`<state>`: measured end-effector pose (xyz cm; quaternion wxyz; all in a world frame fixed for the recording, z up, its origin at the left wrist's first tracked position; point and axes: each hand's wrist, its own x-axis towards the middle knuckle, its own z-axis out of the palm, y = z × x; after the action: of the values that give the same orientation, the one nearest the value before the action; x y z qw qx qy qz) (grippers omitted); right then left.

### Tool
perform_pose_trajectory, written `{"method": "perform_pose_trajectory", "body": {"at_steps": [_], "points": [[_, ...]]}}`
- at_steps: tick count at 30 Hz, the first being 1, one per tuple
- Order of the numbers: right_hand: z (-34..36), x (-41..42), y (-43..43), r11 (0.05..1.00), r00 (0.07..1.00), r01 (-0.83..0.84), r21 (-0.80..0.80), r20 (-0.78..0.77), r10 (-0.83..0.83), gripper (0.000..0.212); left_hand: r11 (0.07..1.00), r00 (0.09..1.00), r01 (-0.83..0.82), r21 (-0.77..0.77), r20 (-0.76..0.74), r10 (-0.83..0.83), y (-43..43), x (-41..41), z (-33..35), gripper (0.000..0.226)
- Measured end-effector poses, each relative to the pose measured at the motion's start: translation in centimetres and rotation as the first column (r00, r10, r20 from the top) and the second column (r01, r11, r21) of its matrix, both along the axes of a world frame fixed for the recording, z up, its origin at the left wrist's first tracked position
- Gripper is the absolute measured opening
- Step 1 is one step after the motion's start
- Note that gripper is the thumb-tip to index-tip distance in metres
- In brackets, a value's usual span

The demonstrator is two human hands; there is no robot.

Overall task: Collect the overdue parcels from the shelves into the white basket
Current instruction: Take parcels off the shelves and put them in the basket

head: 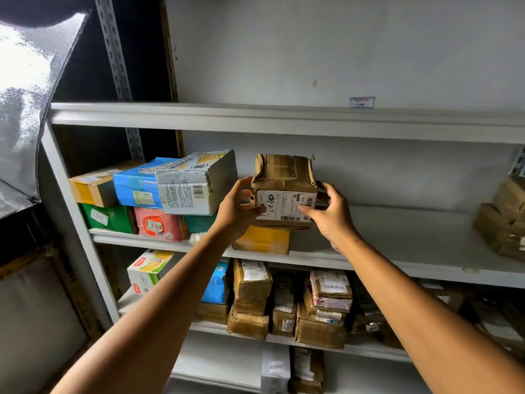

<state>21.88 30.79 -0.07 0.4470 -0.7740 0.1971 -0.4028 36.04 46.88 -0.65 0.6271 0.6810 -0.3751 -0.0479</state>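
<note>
Crumpled brown cardboard parcel [284, 189] with a white shipping label is dead centre of the frame, right over a flat yellow-taped box [262, 240] on the middle shelf [397, 251]; can't tell if the two are touching. Both hands have hold of it: left hand [237, 207] curled round its left edge, right hand [329, 211] wrapped round the right side, both thumbs on the label. Just left there's a pile: white-and-blue carton [196, 183], blue box [136, 186], pink parcel marked 0164 [157, 224], green box [108, 217]. Stacked brown parcels [252, 297] crowd the shelf below, lower centre.
</note>
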Motion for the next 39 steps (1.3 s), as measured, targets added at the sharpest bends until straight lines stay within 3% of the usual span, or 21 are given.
{"method": "perform_pose_trajectory", "body": {"at_steps": [8,17,25,35,39], "points": [[0.0,-8.2,-3.3,1.000,1.000,0.001,-0.011,-0.004,-0.001,0.064,1.000,1.000,-0.011,0.007,0.020,0.011,-3.4,-7.7,-0.1,0.069],[-1.4,-15.8,-6.9,0.998,0.999,0.033,0.055,-0.037,-0.031,0.052,0.996,0.990,0.090,0.007,-0.108,-0.088,-7.5,-14.6,-1.7,0.069],[-2.3,-18.8,-8.3,0.995,0.994,0.094,0.030,-0.051,-0.093,0.055,0.991,0.980,0.133,0.021,-0.154,-0.129,-9.1,-17.1,-2.1,0.071],[-3.5,-20.1,-9.4,0.976,0.990,0.140,0.165,-0.030,-0.137,0.059,0.987,0.974,0.157,0.034,-0.169,-0.149,-10.7,-17.1,-2.4,0.073],[-3.1,-20.2,-9.7,0.977,0.988,0.151,0.150,-0.043,-0.146,0.066,0.986,0.974,0.162,0.040,-0.168,-0.153,-11.1,-16.9,-2.6,0.073]]}}
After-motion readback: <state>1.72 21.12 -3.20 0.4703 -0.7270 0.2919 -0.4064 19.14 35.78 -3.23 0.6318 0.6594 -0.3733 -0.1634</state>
